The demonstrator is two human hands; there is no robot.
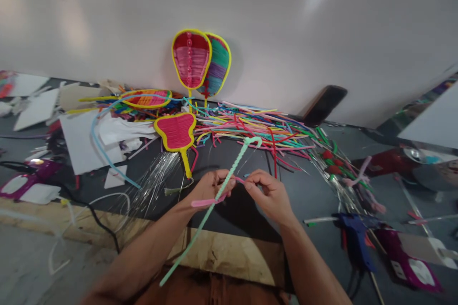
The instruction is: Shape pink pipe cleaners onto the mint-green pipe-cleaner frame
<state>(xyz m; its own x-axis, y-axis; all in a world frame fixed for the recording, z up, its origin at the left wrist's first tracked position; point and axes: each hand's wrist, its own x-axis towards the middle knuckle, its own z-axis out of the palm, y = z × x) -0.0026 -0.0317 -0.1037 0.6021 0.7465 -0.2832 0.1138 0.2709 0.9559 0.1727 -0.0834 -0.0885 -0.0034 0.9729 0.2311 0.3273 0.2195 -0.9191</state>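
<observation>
Mint-green stem [224, 183] slants away rightward.

Two hands [209, 185] [270, 195], four fans [178, 132], one twisted mint stem [234, 167], one phone [325, 105]

Long stem [236, 162]: mint green from here
Thin strip [202, 203]: soft pink
Front fan [198, 59]: red over striped pink — yellow rim
Rear fan [220, 64]: teal, purple, blue bands — yellow rim
Low fan [176, 132]: deep pink, yellow-edged
Glue gun [358, 243]: dark blue
</observation>
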